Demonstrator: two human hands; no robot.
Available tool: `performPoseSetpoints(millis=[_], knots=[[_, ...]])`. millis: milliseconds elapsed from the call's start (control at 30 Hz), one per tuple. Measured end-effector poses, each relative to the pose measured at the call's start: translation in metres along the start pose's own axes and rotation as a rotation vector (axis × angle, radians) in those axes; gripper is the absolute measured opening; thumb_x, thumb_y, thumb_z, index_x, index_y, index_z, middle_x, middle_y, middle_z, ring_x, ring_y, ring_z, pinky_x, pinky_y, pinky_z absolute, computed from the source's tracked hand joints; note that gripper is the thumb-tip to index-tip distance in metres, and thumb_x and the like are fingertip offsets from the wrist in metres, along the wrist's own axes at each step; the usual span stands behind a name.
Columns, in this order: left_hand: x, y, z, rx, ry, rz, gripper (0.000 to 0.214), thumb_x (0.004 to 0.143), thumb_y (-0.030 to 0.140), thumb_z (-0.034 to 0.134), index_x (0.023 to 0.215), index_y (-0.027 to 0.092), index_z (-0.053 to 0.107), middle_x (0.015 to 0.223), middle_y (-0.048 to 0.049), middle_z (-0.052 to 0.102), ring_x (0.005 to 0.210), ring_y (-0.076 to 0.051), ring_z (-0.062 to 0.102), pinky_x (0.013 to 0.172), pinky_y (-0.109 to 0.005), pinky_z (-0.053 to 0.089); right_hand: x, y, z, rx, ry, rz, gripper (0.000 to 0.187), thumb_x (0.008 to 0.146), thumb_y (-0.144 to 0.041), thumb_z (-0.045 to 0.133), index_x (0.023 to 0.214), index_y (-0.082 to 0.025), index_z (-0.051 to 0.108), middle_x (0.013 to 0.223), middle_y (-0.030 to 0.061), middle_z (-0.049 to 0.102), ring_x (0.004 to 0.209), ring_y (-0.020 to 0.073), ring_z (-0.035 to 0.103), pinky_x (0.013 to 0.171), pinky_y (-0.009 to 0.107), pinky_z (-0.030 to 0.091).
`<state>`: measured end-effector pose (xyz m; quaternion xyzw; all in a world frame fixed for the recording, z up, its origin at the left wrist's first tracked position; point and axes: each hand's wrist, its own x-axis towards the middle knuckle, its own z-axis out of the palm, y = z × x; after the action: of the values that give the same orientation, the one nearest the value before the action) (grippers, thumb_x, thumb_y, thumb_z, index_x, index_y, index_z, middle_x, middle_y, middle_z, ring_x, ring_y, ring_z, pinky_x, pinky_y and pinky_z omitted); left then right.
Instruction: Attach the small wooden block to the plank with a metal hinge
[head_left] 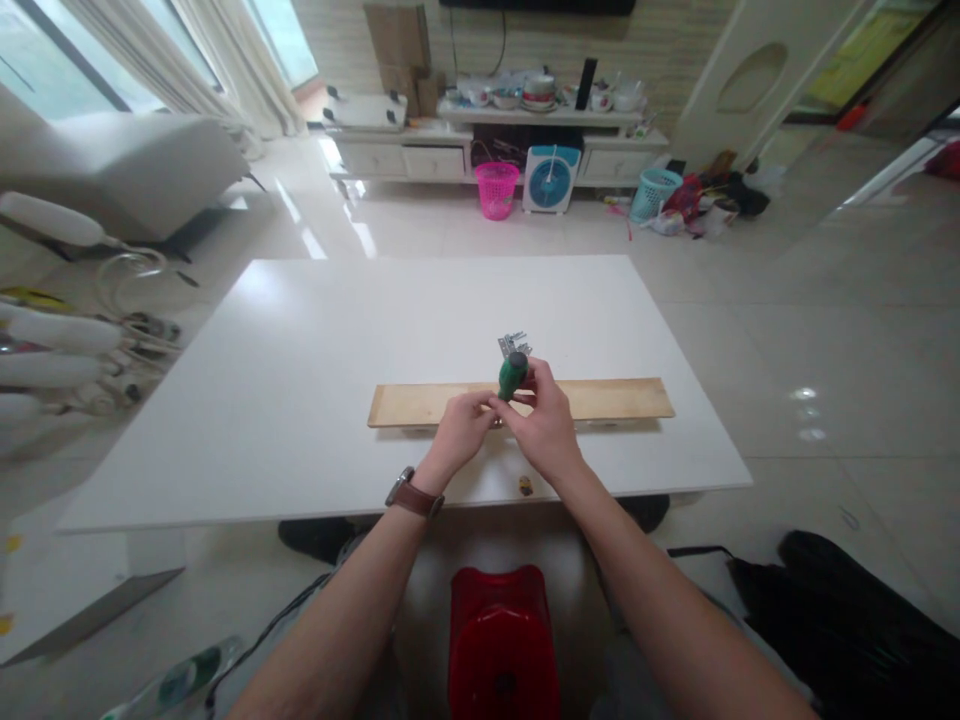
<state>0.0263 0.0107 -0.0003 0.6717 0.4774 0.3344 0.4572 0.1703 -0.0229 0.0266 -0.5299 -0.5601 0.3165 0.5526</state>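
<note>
- Occupying the foreground, a white table [337, 320] has a smooth, faintly glossy top; window glare shows at its far left corner.
- Room: pale, reflective tiled floor [825, 370]; grey sofa [135, 170] and curtains [225, 60] at far left.
- Far wall: white cabinet [367, 160] with dishes on top; pink basket [496, 190] and blue-and-white fan [551, 182] stand side by side before it. Blue basket [654, 195] further right, beside a loose heap.
- Near side: red stool [502, 640] below the table's near edge.
- Board [420, 403]: long, narrow, light brown wood, lying crosswise on the table, nearer the person than the far edge.
- Screwdriver [512, 380]: green handle, dark end cap, roughly upright over the board's middle; tip hidden.
- Right hand [546, 420]: fingers closed about the lower handle.
- Left hand [463, 430]: fingertips gathered at the board, just beside the handle; whether they pinch anything cannot be told.
- Metal pieces [513, 345]: small, grey, grouped just beyond the board.
- Small yellow-and-brown item [525, 486]: near the table's near edge, identity unclear.
</note>
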Motion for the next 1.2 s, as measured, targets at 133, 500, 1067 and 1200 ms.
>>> performPoseSetpoints(millis=[133,500,1067,1200], knots=[[0.0009,-0.0023,0.0002,-0.001,0.026,-0.004,0.016,0.084,0.014,0.064,0.080,0.015,0.080,0.080,-0.0053,0.081,0.077,-0.021,0.072,0.074,-0.028,0.054,0.0002,0.0012,-0.0005,0.030,0.002,0.015,0.046,0.084,-0.021,0.072,0.128,-0.029,0.060,0.098,-0.0001,0.071,0.093,0.0186,0.074,0.088,0.039,0.070],[0.0014,-0.0063,0.0030,-0.002,0.049,0.003,0.019,0.084,0.010,0.063,0.077,0.016,0.079,0.071,-0.0041,0.077,0.075,-0.021,0.072,0.074,-0.028,0.055,0.0001,-0.0001,-0.0004,0.044,-0.003,0.057,0.048,0.081,-0.024,0.078,0.125,-0.029,0.061,0.096,-0.0005,0.072,0.092,0.0194,0.075,0.087,0.040,0.070],[0.0019,-0.0040,-0.0004,-0.090,-0.040,-0.001,0.018,0.086,0.016,0.064,0.087,0.015,0.082,0.090,-0.0085,0.084,0.084,-0.023,0.076,0.082,-0.033,0.059,-0.0015,0.0002,0.0008,0.061,0.018,0.030,0.043,0.087,-0.022,0.070,0.128,-0.030,0.060,0.101,0.0005,0.073,0.096,0.0205,0.077,0.094,0.045,0.069],[0.0014,-0.0033,-0.0004,-0.061,-0.010,-0.012,0.017,0.085,0.016,0.065,0.080,0.015,0.081,0.081,-0.0061,0.082,0.077,-0.022,0.074,0.076,-0.030,0.056,-0.0010,0.0001,0.0004,0.054,0.006,0.009,0.047,0.086,-0.023,0.071,0.130,-0.030,0.058,0.107,0.0021,0.073,0.099,0.0202,0.076,0.094,0.043,0.069]])
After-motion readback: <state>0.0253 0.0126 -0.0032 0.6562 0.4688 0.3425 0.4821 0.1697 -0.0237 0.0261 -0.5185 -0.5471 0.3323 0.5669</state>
